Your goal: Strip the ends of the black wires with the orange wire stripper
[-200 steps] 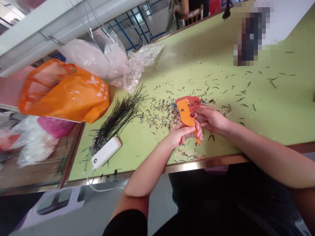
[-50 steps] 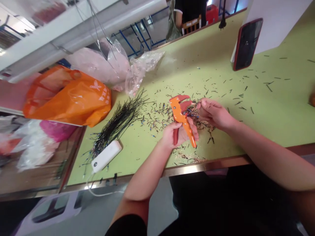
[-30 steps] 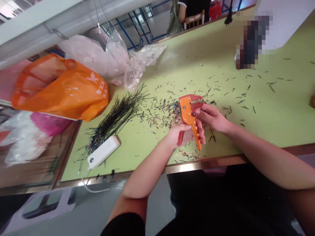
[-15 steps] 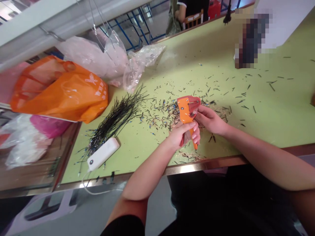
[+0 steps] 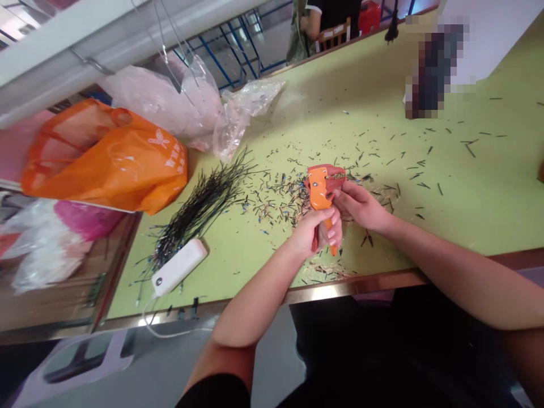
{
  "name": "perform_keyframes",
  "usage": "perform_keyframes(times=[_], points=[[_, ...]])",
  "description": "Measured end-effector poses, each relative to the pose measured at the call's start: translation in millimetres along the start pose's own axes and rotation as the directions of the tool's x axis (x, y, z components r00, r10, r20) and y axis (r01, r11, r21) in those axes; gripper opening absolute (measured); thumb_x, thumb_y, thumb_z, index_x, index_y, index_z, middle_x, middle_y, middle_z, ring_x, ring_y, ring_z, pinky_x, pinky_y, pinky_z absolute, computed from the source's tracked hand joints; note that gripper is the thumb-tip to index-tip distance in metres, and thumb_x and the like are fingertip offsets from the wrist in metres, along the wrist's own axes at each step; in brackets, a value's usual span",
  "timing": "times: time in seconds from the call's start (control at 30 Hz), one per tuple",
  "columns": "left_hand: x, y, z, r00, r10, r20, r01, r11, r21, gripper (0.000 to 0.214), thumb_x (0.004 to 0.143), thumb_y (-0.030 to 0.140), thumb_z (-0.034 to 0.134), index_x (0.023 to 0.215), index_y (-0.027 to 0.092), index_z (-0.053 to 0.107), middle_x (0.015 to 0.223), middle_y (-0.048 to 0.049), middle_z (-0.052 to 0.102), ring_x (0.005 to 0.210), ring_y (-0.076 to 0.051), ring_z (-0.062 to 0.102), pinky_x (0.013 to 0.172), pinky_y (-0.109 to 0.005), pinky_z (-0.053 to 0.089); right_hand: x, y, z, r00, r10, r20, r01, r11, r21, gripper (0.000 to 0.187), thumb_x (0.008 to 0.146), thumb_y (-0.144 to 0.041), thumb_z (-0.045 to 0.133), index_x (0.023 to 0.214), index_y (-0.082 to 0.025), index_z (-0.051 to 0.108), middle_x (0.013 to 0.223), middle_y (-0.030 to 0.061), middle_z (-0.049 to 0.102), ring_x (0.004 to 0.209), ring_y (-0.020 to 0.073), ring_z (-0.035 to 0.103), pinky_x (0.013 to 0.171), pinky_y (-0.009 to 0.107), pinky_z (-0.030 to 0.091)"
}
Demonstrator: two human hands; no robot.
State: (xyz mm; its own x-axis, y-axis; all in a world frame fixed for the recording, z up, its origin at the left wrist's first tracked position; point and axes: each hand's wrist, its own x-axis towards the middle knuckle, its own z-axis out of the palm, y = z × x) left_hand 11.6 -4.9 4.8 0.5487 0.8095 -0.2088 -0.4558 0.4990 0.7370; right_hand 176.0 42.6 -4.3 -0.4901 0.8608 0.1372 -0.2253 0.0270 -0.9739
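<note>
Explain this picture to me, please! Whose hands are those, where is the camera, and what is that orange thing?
There is no machine here, just a person's two bare hands. The camera sits on that person's head and looks down, so you see their own arms. The left hand grips the handles of an orange hand tool. The right hand reaches to the tool's head; what it pinches is too small to tell. Below is a green table littered with short cut bits. To the left lie thin black wires, a white box and an orange bag.
</note>
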Motion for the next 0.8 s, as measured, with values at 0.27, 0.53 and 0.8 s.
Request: perform_keyframes(times=[0.27,0.53,0.8], points=[[2.1,21.0,-23.8,0.993,0.052,-0.106,-0.039,0.992,0.118,0.030,0.077,0.038,0.078,0.095,0.015,0.067,0.080,-0.0048,0.072,0.074,-0.021,0.074,0.075,-0.039,0.064,3.3,-16.1,-23.8,0.962,-0.155,-0.226,0.079,0.947,-0.312,0.050,0.101,-0.070,0.060,0.095,-0.021,0.067,0.063,-0.0055,0.040,0.056,0.0132,0.035,0.052,0.030,0.026],[-0.9,5.9,-25.2,0.999,-0.024,-0.027,0.030,0.970,0.241,0.035,0.082,0.037,0.081,0.105,0.012,0.072,0.094,-0.0117,0.078,0.082,-0.024,0.079,0.080,-0.040,0.066,1.1,-13.5,-22.9,0.962,-0.066,-0.263,-0.011,0.960,-0.280,0.032,0.110,-0.049,0.052,0.089,-0.024,0.051,0.066,-0.0053,0.040,0.058,0.0132,0.034,0.057,0.032,0.029],[-0.7,4.5,-24.8,0.999,-0.038,-0.018,0.041,0.980,0.193,0.038,0.081,0.039,0.082,0.106,0.012,0.073,0.094,-0.0126,0.080,0.083,-0.026,0.080,0.080,-0.040,0.066,-1.0,-20.2,-24.1,0.964,-0.026,-0.264,-0.022,0.984,-0.179,0.017,0.103,-0.029,0.050,0.087,-0.024,0.051,0.064,-0.0066,0.041,0.056,0.0125,0.031,0.054,0.031,0.025]])
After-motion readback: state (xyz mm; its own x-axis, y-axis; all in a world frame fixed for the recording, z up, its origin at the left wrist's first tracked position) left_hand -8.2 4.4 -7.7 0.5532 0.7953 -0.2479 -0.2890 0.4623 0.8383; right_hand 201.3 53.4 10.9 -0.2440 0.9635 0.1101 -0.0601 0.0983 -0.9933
